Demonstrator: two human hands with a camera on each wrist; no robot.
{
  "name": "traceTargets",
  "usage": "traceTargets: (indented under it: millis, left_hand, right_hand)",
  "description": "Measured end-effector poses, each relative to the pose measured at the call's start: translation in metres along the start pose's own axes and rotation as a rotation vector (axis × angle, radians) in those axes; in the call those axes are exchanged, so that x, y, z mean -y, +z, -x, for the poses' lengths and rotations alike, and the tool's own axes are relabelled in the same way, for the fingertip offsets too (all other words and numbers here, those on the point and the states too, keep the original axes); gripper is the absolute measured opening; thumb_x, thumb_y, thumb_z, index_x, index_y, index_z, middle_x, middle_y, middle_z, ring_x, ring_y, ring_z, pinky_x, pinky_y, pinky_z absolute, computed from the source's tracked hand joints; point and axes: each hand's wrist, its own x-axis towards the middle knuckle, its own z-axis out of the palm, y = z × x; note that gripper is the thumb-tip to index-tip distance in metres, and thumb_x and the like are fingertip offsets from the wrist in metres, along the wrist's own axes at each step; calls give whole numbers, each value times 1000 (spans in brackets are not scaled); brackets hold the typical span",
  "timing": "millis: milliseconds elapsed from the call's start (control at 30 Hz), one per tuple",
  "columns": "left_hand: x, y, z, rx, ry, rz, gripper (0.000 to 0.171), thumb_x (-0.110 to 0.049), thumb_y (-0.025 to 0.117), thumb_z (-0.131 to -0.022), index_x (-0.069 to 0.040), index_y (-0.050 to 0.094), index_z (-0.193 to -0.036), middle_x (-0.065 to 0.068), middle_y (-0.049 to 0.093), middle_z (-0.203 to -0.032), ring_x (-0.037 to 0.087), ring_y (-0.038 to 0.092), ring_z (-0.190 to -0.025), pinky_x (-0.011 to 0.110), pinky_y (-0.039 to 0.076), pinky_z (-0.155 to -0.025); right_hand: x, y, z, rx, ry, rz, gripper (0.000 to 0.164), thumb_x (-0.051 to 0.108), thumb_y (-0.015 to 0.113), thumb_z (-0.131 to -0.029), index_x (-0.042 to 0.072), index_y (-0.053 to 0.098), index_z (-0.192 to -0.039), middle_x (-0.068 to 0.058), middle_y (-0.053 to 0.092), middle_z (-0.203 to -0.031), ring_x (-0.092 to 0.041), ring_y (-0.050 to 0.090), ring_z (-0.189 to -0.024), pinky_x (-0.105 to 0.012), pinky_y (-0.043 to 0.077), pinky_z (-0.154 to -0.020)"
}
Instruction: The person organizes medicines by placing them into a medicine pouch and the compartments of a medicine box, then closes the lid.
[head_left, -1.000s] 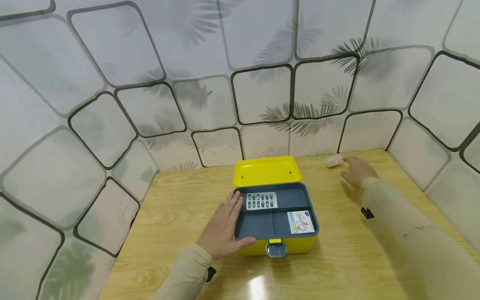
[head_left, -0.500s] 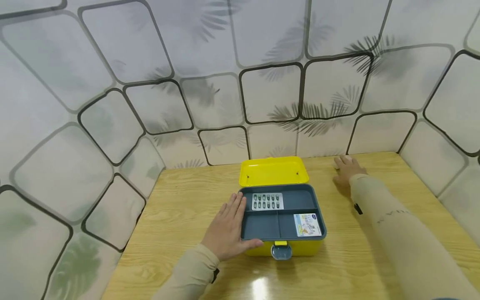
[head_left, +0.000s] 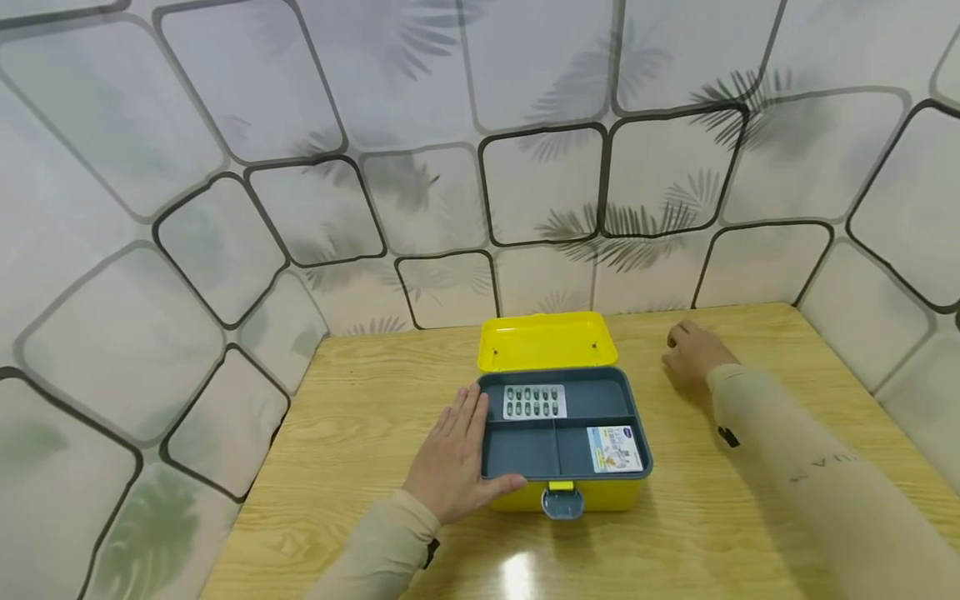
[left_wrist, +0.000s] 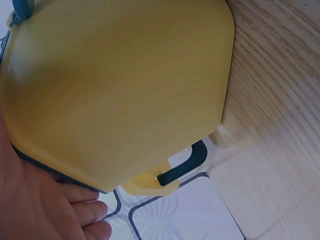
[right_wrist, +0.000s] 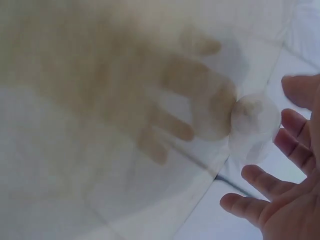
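Note:
A yellow box (head_left: 600, 495) with a dark grey compartment tray (head_left: 592, 392) stands with its lid (head_left: 547, 343) folded back. My left hand (head_left: 453, 458) rests along the tray's left edge, fingers straight and thumb at the front. In the tray lie a blister pack of green capsules (head_left: 535, 402) at the back left and a small printed packet (head_left: 615, 450) at the front right. My right hand (head_left: 697, 353) is low over the table's far right. In the right wrist view its fingers spread beside a whitish roll (right_wrist: 255, 122); whether they touch it is unclear. The hand hides the roll in the head view.
The wooden table (head_left: 367, 392) runs back to a patterned wall (head_left: 540, 183), with side walls left and right. A grey latch (head_left: 562, 503) hangs at the box's front. A dark green handle (left_wrist: 187, 165) shows in the left wrist view.
The right hand reached over the roll, covering it in the head view, then drew back slightly with its fingers more bent. The head view shifted a little; the left hand stayed on the box.

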Motion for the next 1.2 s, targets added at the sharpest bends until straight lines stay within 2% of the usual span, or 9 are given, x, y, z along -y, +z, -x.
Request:
traceTargets:
  millis: [67, 133, 267, 400, 500, 600, 767, 1033, 1200]
  left_hand:
    - [0, 0, 0, -9, 4, 6, 113, -85, 31, -79, 1, 20, -151, 20, 17, -157, 32, 17, -144, 44, 22, -116]
    - [0, 0, -1, -9, 3, 10, 114, -86, 31, -79, 1, 19, -151, 20, 18, -157, 32, 17, -144, 44, 22, -116]
    - [0, 0, -1, 3, -6, 17, 114, -85, 32, -79, 1, 17, -151, 19, 16, -157, 31, 16, -145, 43, 21, -116]
    - [1, 0, 0, 10, -12, 26, 113, -85, 32, -79, 0, 17, -152, 19, 15, -158, 31, 14, -145, 42, 20, -116]
    - [1, 0, 1, 3, -11, 24, 113, -85, 33, -79, 0, 17, -152, 19, 15, -157, 31, 15, -145, 43, 20, -116]
    - [1, 1, 1, -4, -6, 18, 113, -85, 33, -79, 1, 18, -152, 19, 16, -157, 32, 15, -145, 43, 21, -116]
    - [-1, 2, -1, -4, 9, 23, 112, -84, 33, -80, 1, 17, -152, 20, 16, -157, 32, 16, -145, 42, 20, -116]
    - [-1, 2, -1, -15, -1, 55, 114, -84, 36, -79, 1, 19, -151, 21, 18, -157, 32, 17, -144, 40, 19, -117]
    - [-1, 3, -1, -31, 9, 56, 113, -83, 38, -79, 2, 20, -151, 22, 19, -156, 33, 18, -144, 43, 23, -116]
  right_hand:
    - [6, 3, 6, -43, -22, -11, 16, 9, 52, -92, -1, 59, -103, -18, 51, -110, -37, 49, -99, -52, 46, -82]
    - [9, 8, 12, -101, 13, -125, 15, 5, 56, -90, -1, 56, -104, -18, 51, -109, -36, 51, -96, -50, 47, -80]
    - [11, 10, 19, -140, 84, -249, 30, 5, 61, -86, -2, 49, -113, -23, 47, -119, -40, 51, -99, -55, 46, -81]
    - [11, 7, 20, -140, 235, -292, 66, 32, 67, -87, -4, 37, -134, -31, 38, -133, -48, 45, -111, -63, 43, -86]
    - [11, 6, 19, -89, 327, -297, 92, 56, 62, -85, -6, 28, -143, -34, 42, -133, -51, 45, -115, -64, 43, -85]
    - [10, 8, 19, -12, 355, -324, 90, 59, 56, -89, -10, 30, -141, -34, 49, -127, -49, 51, -110, -61, 46, -84]
    - [13, 6, 22, -29, 290, -374, 64, 42, 55, -95, -8, 44, -135, -30, 56, -120, -43, 55, -103, -55, 48, -83]
    - [49, -33, 39, -359, 55, -477, 51, 26, 63, -94, -1, 47, -134, -24, 55, -125, -39, 53, -109, -55, 50, -85]
    - [85, -62, 54, -483, -82, -475, 47, 12, 71, -88, 0, 52, -130, -19, 58, -121, -34, 56, -106, -53, 53, -83]
